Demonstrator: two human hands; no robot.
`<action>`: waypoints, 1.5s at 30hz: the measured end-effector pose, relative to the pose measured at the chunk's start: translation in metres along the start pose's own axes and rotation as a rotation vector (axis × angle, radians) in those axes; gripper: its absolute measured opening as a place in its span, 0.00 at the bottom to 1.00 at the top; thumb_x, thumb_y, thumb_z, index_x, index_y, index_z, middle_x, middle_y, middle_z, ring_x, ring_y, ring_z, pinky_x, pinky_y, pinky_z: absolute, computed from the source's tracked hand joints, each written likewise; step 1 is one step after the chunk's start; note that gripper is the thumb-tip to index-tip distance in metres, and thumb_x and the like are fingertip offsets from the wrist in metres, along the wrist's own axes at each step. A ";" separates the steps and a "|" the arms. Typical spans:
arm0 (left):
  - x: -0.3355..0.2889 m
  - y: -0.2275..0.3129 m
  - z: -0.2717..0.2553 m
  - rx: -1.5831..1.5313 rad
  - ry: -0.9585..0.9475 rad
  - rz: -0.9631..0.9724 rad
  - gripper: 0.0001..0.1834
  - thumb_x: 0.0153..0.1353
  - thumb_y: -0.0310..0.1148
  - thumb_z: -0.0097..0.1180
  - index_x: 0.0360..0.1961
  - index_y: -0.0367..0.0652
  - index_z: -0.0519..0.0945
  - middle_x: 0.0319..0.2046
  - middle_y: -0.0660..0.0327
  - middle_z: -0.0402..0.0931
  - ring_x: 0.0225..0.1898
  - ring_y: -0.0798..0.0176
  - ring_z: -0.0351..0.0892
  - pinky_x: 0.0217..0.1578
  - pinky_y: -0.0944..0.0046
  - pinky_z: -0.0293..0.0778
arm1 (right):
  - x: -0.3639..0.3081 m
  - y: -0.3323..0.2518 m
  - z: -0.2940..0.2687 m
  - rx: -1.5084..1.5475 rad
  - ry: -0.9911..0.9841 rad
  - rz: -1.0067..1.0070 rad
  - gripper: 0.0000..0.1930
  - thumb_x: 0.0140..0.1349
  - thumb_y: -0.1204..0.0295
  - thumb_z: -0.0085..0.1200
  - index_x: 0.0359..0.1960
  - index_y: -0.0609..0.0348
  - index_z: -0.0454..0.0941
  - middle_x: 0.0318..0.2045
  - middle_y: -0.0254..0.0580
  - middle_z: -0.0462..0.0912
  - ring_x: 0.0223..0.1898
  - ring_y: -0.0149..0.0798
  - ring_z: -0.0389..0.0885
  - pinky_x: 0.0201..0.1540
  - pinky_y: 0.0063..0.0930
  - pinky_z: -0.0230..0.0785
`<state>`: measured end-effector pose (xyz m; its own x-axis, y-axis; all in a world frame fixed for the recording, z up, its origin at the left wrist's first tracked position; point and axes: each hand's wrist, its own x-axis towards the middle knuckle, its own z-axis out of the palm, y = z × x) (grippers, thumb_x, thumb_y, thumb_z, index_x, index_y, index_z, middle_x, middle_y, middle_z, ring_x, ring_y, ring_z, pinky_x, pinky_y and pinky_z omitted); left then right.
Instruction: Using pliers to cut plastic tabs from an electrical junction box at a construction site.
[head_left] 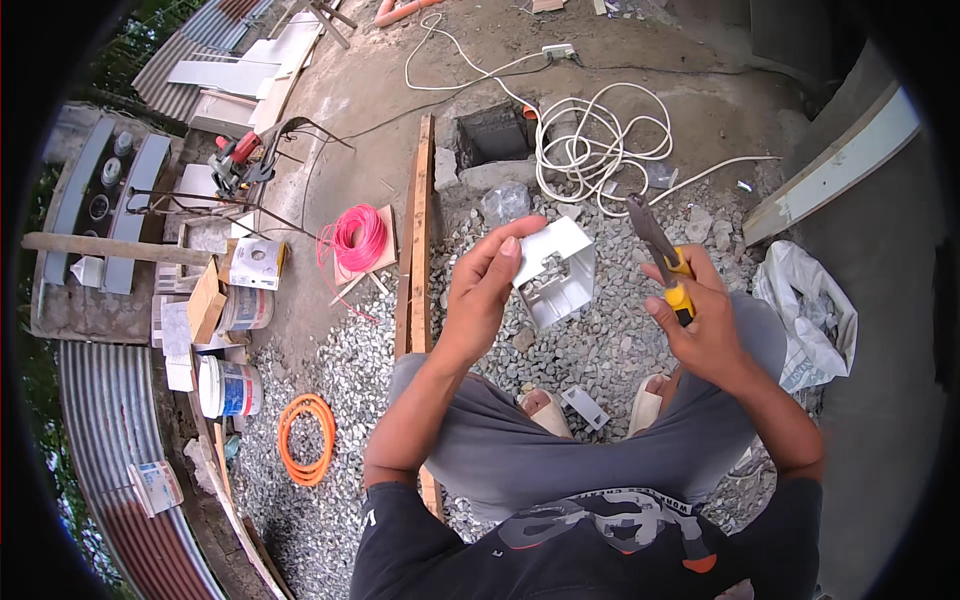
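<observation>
My left hand (478,298) grips a white plastic box (572,248) by its left side, thumb on the near face and fingers behind. The box looks like an electrical surface box; it is tilted, with a notched opening in one wall. In my right hand (708,325) are pliers (654,236) with yellow and black handles, their dark jaws pointing up and away. The jaws are apart from the box, to its right. On the gravel between my feet lies a small flat white piece (585,408) with holes.
Beyond my hands lies a coiled white cable (600,145), beside a square pit (492,135). Wooden beams (418,240) run along my left. Further left are pink wire (358,240), an orange coil (306,440) and a bucket (230,387). A white sack (805,320) stands at right.
</observation>
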<state>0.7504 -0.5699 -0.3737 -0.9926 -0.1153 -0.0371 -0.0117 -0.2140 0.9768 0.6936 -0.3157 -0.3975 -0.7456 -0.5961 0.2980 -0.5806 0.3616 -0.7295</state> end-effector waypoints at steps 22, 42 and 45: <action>0.015 -0.033 0.017 1.281 0.150 0.841 0.35 0.69 0.62 0.32 0.54 0.42 0.72 0.40 0.58 0.71 0.43 0.64 0.70 0.46 0.66 0.64 | 0.006 -0.003 0.006 0.298 -0.017 0.147 0.20 0.39 0.73 0.69 0.35 0.65 0.76 0.40 0.36 0.70 0.35 0.27 0.70 0.36 0.21 0.65; 0.005 -0.059 0.048 -0.596 -0.198 -0.262 0.14 0.64 0.37 0.59 0.39 0.34 0.81 0.33 0.60 0.82 0.34 0.72 0.79 0.37 0.72 0.74 | 0.006 -0.001 0.012 0.094 0.086 -0.161 0.20 0.36 0.75 0.66 0.34 0.66 0.76 0.41 0.44 0.70 0.41 0.40 0.73 0.42 0.30 0.68; 0.008 -0.057 0.042 -0.284 -0.190 -0.074 0.14 0.65 0.36 0.57 0.38 0.33 0.82 0.30 0.58 0.83 0.30 0.71 0.80 0.34 0.71 0.75 | 0.006 -0.006 0.014 0.200 0.081 -0.015 0.20 0.38 0.74 0.66 0.35 0.67 0.76 0.41 0.43 0.70 0.40 0.36 0.73 0.42 0.28 0.69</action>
<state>0.7384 -0.5183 -0.4204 -0.9953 0.0879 -0.0398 -0.0772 -0.4792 0.8743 0.6973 -0.3319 -0.3999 -0.7659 -0.5376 0.3527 -0.5217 0.1988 -0.8296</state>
